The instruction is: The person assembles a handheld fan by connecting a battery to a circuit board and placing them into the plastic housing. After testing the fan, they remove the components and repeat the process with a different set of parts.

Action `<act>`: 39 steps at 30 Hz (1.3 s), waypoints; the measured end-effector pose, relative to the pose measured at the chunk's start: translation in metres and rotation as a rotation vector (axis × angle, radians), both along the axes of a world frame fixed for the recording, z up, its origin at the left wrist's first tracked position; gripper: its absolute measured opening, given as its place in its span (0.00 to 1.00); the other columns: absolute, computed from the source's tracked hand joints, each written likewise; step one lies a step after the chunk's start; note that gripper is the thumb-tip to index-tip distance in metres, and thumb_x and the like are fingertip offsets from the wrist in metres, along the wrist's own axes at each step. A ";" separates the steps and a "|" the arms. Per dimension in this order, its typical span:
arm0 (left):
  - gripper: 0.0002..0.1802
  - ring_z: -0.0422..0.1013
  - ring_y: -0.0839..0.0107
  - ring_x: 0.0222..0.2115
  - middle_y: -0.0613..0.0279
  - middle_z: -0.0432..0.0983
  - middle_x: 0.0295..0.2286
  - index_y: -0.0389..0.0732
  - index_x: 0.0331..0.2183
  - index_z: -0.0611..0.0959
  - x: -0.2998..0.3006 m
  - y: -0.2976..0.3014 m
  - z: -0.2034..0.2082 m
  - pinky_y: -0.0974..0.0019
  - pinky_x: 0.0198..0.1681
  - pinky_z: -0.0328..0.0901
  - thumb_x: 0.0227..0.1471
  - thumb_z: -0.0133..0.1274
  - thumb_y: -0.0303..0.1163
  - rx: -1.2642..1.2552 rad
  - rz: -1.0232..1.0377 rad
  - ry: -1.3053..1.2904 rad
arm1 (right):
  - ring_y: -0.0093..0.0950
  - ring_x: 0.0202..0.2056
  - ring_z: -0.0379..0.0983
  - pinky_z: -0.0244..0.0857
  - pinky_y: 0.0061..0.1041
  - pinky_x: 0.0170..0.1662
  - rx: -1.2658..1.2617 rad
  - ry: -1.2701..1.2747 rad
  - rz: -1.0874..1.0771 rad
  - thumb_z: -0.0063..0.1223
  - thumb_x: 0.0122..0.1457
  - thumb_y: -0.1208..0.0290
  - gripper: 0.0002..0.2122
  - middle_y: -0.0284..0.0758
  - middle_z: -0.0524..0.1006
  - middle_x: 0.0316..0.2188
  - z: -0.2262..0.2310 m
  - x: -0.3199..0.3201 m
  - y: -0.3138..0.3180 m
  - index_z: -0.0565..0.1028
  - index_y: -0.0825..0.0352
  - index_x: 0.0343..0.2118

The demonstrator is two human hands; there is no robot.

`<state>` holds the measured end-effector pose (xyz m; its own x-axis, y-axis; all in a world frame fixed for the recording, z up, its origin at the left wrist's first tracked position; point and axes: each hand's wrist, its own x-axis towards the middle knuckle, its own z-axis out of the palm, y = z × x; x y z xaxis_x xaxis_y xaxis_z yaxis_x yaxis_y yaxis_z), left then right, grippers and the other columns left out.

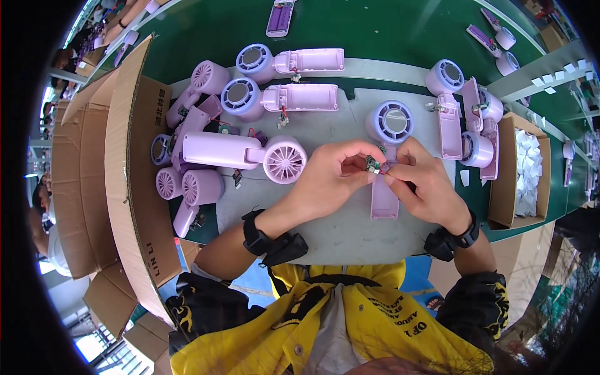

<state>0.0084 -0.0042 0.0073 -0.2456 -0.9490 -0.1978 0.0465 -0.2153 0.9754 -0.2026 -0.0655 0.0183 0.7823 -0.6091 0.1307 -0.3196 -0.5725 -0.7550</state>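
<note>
My left hand [328, 178] pinches a small green circuit board [372, 165] between thumb and fingertips. Close beside it, the fingertips of my right hand [428, 181] are closed on a thin reddish wire [385, 174] that runs to the board. Beneath both hands lies a lilac handheld fan [384, 203] with an open, hollow handle. Its round head [392, 122], ringed with vents around a shiny disc, points away from me. My fingers cover the middle of this fan.
Several lilac fans [219, 150] lie to the left on the grey mat [312, 231], some with boards dangling. More fans [450, 128] lie at the right, beside a small carton [542, 181] of white slips. A tall cardboard box [140, 181] stands at the left edge. Beyond runs a green surface [375, 44].
</note>
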 end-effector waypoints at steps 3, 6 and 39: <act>0.16 0.71 0.81 0.37 0.65 0.76 0.37 0.34 0.43 0.77 -0.003 0.001 -0.001 0.74 0.43 0.69 0.51 0.55 0.15 0.009 0.046 0.062 | 0.29 0.26 0.64 0.58 0.26 0.27 0.001 -0.006 0.002 0.57 0.51 0.81 0.03 0.37 0.64 0.29 0.000 0.000 0.000 0.78 0.70 0.29; 0.15 0.73 0.79 0.34 0.63 0.77 0.33 0.35 0.41 0.78 -0.009 0.001 0.000 0.73 0.41 0.70 0.50 0.55 0.16 -0.027 0.132 0.082 | 0.29 0.26 0.64 0.58 0.26 0.27 0.002 -0.022 0.005 0.57 0.51 0.81 0.03 0.37 0.64 0.29 -0.001 -0.001 0.000 0.78 0.70 0.29; 0.21 0.77 0.71 0.30 0.55 0.79 0.33 0.35 0.43 0.80 -0.013 0.000 -0.007 0.70 0.36 0.72 0.43 0.59 0.18 -0.458 0.173 -0.310 | 0.20 0.20 0.74 0.67 0.17 0.21 -0.058 -0.180 -0.148 0.62 0.47 0.86 0.16 0.36 0.74 0.35 -0.007 0.007 0.003 0.74 0.69 0.40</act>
<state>-0.0048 -0.0040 0.0007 -0.0756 -0.9760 0.2042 -0.2592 0.2170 0.9411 -0.1958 -0.0624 0.0117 0.6457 -0.7029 0.2982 -0.2666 -0.5735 -0.7746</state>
